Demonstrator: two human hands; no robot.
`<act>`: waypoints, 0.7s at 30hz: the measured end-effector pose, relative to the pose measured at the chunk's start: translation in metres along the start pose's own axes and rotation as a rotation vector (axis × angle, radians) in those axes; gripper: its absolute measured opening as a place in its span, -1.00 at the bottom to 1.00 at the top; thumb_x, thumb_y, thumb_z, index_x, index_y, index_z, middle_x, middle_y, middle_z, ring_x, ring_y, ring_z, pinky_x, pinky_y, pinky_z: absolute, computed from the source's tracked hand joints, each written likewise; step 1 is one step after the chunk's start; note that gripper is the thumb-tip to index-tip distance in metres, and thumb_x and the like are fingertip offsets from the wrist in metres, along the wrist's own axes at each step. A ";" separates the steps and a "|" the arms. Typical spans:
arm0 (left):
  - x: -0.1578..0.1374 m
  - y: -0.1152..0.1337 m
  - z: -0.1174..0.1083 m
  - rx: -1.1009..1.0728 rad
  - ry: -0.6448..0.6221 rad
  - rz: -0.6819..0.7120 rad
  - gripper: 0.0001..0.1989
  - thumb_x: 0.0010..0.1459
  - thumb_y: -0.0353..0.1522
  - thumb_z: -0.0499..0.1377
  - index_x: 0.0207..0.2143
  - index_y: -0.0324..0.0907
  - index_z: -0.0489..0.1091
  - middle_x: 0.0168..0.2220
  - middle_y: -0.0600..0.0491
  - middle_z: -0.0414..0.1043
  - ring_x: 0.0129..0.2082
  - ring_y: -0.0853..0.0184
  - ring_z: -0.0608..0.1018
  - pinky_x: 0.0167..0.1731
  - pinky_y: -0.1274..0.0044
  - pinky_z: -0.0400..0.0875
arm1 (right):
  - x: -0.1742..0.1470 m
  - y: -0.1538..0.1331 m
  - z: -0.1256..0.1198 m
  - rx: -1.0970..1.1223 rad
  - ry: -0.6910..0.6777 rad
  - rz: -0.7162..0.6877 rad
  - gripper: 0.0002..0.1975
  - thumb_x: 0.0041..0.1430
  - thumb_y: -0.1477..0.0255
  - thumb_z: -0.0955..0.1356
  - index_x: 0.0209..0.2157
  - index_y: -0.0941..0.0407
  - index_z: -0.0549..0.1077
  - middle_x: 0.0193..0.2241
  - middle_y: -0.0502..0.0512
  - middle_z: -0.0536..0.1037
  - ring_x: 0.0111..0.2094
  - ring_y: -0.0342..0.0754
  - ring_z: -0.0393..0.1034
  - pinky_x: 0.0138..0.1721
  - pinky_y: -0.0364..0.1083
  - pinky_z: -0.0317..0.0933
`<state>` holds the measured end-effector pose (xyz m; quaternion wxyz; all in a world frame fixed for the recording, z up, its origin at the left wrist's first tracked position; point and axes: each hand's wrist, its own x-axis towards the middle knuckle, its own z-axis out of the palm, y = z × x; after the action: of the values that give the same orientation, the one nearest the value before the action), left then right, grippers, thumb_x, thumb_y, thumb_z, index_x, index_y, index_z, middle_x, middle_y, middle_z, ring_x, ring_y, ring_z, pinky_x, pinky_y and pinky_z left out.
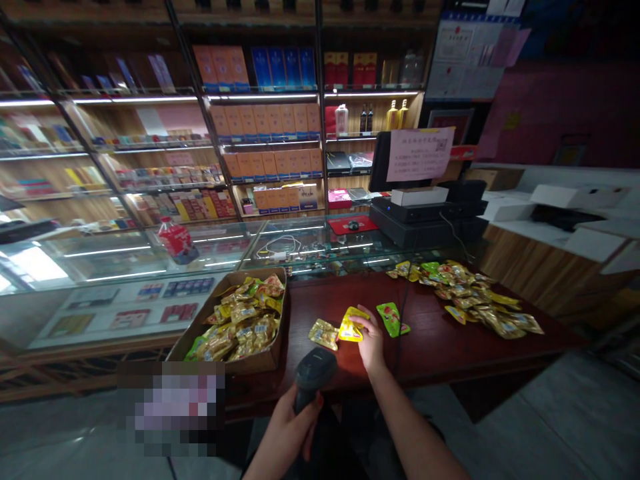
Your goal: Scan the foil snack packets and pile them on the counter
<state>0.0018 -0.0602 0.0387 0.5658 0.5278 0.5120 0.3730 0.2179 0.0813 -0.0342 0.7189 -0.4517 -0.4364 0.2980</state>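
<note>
My left hand (295, 427) is wrapped round the handle of a black barcode scanner (316, 368), whose head points forward over the table. Pinched in my right hand (371, 341) is a small yellow snack packet (353, 325), held just above the dark red table (310, 297). Light falls on the packet and my fingers. A gold packet (324, 333) lies to its left. To the right of my right hand lies a green packet (390, 319), with part of another packet showing beneath it.
A cardboard box (280, 357) full of gold and green packets stands at the left. A loose pile of packets (465, 293) covers the table's right part. Behind are a glass counter (225, 243), a red bottle (176, 240) and a monitor with a paper notice (420, 155).
</note>
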 end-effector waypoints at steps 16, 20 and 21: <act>0.013 0.032 0.010 -0.098 -0.014 -0.080 -0.71 0.06 -0.12 0.22 -0.40 -0.15 0.30 -0.72 0.23 0.28 -0.84 0.47 0.27 -0.81 0.65 0.10 | 0.000 -0.008 0.004 -0.033 -0.061 -0.067 -0.70 -0.01 0.48 0.29 -0.43 -0.03 0.68 0.12 0.06 0.52 0.12 0.08 0.39 0.11 0.08 0.30; 0.016 0.034 0.013 -0.126 -0.034 -0.094 -0.69 0.04 -0.11 0.24 -0.39 -0.15 0.31 -0.70 0.23 0.28 -0.83 0.47 0.27 -0.82 0.65 0.12 | 0.001 -0.007 0.004 -0.032 -0.063 -0.054 -0.72 -0.02 0.48 0.31 -0.44 -0.03 0.68 0.10 0.07 0.53 0.12 0.09 0.38 0.14 0.08 0.28; 0.016 0.033 0.014 -0.130 -0.035 -0.100 -0.68 0.03 -0.10 0.25 -0.39 -0.15 0.31 -0.70 0.24 0.28 -0.83 0.47 0.27 -0.82 0.65 0.12 | 0.001 -0.005 0.004 -0.034 -0.062 -0.045 -0.72 -0.03 0.49 0.31 -0.43 -0.03 0.68 0.10 0.07 0.53 0.12 0.09 0.39 0.15 0.08 0.28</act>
<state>0.0220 -0.0422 0.0673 0.6256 0.4703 0.5025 0.3674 0.2150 0.0812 -0.0284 0.7039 -0.4444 -0.4733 0.2881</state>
